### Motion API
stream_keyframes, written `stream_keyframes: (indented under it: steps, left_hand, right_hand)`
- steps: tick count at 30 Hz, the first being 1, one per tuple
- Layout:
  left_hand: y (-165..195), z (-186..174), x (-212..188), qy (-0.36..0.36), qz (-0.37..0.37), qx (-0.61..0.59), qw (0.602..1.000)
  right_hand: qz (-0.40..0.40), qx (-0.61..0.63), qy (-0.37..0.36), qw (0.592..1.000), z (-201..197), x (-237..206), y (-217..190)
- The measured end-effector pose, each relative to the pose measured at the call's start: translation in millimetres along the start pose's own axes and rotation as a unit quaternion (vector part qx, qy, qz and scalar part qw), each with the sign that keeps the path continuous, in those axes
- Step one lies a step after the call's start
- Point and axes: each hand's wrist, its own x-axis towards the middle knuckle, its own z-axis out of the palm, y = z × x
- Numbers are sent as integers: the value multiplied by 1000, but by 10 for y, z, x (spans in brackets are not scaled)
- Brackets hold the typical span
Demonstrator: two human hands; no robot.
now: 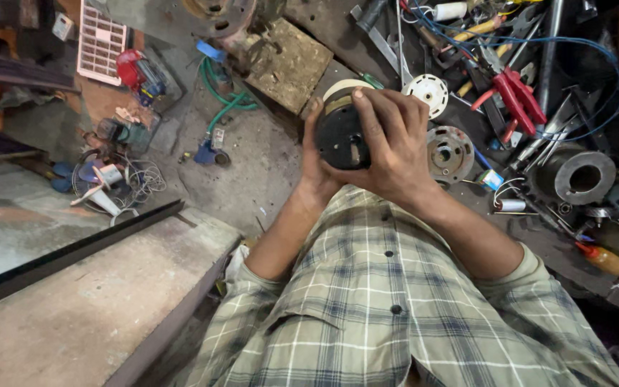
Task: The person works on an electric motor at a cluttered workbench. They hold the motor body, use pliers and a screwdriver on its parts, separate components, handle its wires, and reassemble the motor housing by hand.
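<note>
Both hands hold a round black motor part up in front of the chest, above the floor. The right hand wraps over its top and front, fingers curled shut on it; the left hand cups its left side and underside, its grip closed too. The part's flat black face looks toward the camera, a cream ring behind it. Just right lie a white disc and a grey metal plate; red pliers lie farther right.
</note>
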Motion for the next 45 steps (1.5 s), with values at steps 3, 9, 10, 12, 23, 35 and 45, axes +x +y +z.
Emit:
stream_keyframes:
  steps: [3,9,10,12,23,35,45]
  left_hand:
    - [-13,-1,30,-29,7,-5,1000]
    - [2,57,-7,-10,2,-14,1000]
    - [9,66,-8,2,1,-15,1000]
    - [16,72,-11,-18,-3,-8,1000]
    - [46,13,50,37,-24,1,999]
    - [109,44,5,32,-13,28,999]
    - [112,-19,5,14,20,75,997]
  right_hand:
    - [7,-6,7,1000,0,-3,-7]
    - [16,-36,10,999,-14,20,-69]
    - [18,-34,10,999,-16,30,-75]
    - [24,-31,7,999,-20,48,-79]
    - [8,15,-8,1000,-38,70,-7]
    - [41,99,-51,993,-3,36,49]
    - [291,455,-97,836,196,-78,475]
